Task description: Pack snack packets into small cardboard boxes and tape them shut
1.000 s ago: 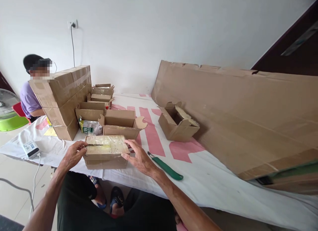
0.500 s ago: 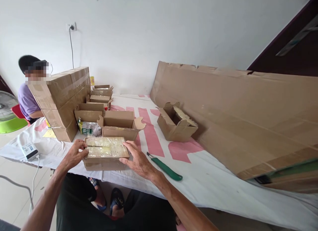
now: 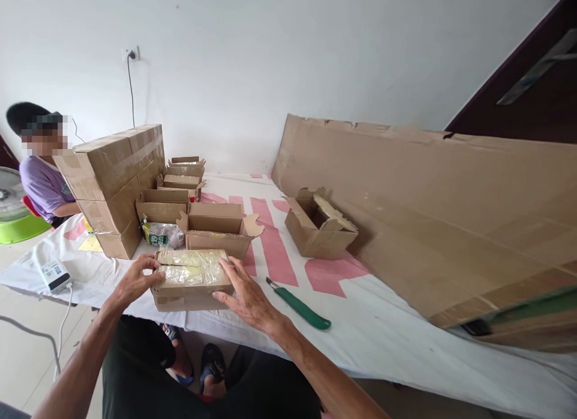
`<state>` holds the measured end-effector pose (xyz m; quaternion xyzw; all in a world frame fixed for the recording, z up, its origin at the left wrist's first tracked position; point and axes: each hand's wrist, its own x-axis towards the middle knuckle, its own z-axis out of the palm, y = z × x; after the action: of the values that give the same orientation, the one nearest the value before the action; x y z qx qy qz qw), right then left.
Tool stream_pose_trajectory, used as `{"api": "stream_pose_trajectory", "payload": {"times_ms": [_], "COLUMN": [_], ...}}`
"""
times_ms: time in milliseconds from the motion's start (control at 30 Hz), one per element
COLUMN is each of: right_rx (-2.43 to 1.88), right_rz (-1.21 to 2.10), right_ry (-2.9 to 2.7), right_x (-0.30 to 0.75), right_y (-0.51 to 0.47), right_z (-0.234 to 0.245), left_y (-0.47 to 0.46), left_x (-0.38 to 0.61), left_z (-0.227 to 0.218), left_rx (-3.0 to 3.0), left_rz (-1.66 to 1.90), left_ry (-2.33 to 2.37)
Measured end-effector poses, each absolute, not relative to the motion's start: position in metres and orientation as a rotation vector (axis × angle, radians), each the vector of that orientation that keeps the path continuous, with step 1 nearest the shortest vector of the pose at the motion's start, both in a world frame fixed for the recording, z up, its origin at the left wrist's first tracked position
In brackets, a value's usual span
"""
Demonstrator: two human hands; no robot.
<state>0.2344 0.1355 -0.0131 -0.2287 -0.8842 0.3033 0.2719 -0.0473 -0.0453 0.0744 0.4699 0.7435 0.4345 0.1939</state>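
Note:
A taped cardboard box (image 3: 189, 296) sits at the near edge of the cloth-covered table, its top seam covered with shiny clear tape. My left hand (image 3: 137, 281) grips its left end, thumb on the top and fingers bent at the corner. Over the right end lies my right hand (image 3: 246, 290), its fingers on the top edge and its thumb along the front side. Right of that hand, a green-handled utility knife (image 3: 303, 308) rests on the cloth. Just behind the taped box stands an open cardboard box (image 3: 216, 241).
Stacked closed boxes (image 3: 110, 190) rise at the left, beside a row of open boxes and a plastic bag (image 3: 164, 234). Another open box (image 3: 315, 232) stands before a large cardboard sheet (image 3: 419, 214). A white device (image 3: 54, 276) lies left; a person (image 3: 42, 184) sits beyond the stack.
My right hand has slid slightly left and further onto the box's top. My left hand stays at its end. The seated person has shifted left in view.

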Motion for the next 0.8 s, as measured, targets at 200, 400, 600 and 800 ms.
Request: {"api": "stream_pose_trajectory", "payload": {"times_ms": [200, 400, 600, 800], "right_rx": [-0.639, -0.642, -0.703, -0.769], "right_rz": [0.802, 0.789, 0.777, 0.799], "right_ry": [-2.394, -2.419, -2.441, -2.466], "right_x": [0.235, 0.231, 0.233, 0.234], "right_y": [0.136, 0.134, 0.127, 0.122], "right_z": [-0.013, -0.008, -0.004, 0.004], "left_y": [-0.045, -0.045, -0.039, -0.042], "left_x": [-0.056, -0.066, -0.067, -0.07], "left_z": [0.077, 0.084, 0.08, 0.073], "left_rx": [1.27, 1.529, 1.495, 1.507], "left_rz": [1.223, 0.961, 1.025, 1.094], "left_ry": [1.977, 2.045, 2.014, 1.954]}}
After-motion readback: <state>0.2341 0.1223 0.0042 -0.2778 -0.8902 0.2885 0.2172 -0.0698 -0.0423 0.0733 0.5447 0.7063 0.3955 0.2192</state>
